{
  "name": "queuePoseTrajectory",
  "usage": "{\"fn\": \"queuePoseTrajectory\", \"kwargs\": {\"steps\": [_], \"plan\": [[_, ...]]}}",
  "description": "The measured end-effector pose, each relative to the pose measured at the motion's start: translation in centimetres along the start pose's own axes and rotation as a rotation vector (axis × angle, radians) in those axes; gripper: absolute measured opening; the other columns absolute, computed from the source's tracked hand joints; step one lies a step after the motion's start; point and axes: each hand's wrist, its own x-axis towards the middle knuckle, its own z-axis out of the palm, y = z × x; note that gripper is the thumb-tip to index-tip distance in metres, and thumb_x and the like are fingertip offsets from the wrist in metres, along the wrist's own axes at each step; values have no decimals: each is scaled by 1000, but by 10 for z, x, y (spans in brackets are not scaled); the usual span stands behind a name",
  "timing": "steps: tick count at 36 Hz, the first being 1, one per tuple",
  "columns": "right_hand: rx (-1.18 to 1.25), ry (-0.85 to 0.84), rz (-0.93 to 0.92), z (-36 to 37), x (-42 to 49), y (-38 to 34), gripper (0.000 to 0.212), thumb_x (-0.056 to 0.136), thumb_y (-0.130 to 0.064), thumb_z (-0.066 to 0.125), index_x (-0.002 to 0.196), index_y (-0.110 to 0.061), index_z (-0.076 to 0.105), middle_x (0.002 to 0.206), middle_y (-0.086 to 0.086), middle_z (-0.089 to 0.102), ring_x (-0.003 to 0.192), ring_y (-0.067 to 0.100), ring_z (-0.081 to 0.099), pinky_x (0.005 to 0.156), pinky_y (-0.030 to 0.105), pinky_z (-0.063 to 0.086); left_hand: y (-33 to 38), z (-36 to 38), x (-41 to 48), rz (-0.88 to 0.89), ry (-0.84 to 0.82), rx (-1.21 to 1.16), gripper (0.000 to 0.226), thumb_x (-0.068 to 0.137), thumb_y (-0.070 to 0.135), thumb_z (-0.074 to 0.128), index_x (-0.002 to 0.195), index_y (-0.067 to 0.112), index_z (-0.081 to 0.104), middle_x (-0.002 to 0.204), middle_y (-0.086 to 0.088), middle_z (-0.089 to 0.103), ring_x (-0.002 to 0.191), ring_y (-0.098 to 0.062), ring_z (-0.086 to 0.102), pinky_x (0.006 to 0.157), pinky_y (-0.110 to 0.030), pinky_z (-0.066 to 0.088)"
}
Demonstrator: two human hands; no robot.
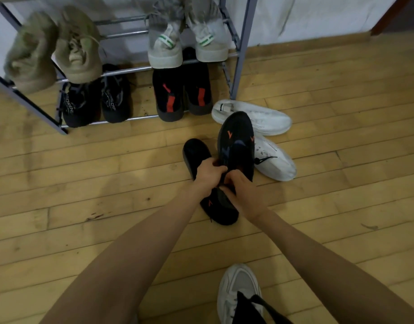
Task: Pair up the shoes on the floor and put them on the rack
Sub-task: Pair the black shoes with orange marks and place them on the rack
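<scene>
The left hand (209, 173) grips one black sneaker (196, 153), and the right hand (245, 195) curls round its orange-marked mate (236, 141) — both low over the wooden floor (107, 183), near the shoe rack (244, 43).

Metal rack (244, 31), scuffed wooden floor (341, 113)

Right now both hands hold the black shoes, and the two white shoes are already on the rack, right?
No. The head view shows the two white shoes on the floor beside the rack, not on it. Left hand and right hand do hold the black shoes.
</scene>
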Motion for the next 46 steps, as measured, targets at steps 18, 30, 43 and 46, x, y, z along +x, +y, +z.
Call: {"fn": "queuePoseTrajectory", "kwargs": {"steps": [18,30,43,46], "plan": [[-260,-132,147,41,7,-5,75,84,-48,63,140,-8,32,141,17,36,128,34,37,105,44,36,-83,-107,-30,-91,392,-95,27,95,14,42,120,9,52,100,-5,60,92,-23,57,78,-38,52],[-334,-457,448,59,19,-14,131,68,-46,77,146,-8,-20,145,23,17,133,40,21,103,50,35,-107,-119,-30,-240,431,-139,12,96,9,38,100,7,50,91,-10,56,78,-18,54,55,-31,46],[-933,-524,-90,-3,38,11,119,70,-24,77,148,-16,-12,151,12,12,141,30,14,113,56,18,-121,-144,-21,-148,504,147,32,99,10,36,125,2,52,118,-19,61,107,-33,57,77,-33,44],[-911,-575,-204,-2,39,13,116,73,-17,74,149,-15,-13,154,8,8,144,27,8,113,58,15,-120,-145,-19,-115,527,346,33,98,13,37,125,2,52,120,-20,60,108,-35,56,84,-38,46]]}}
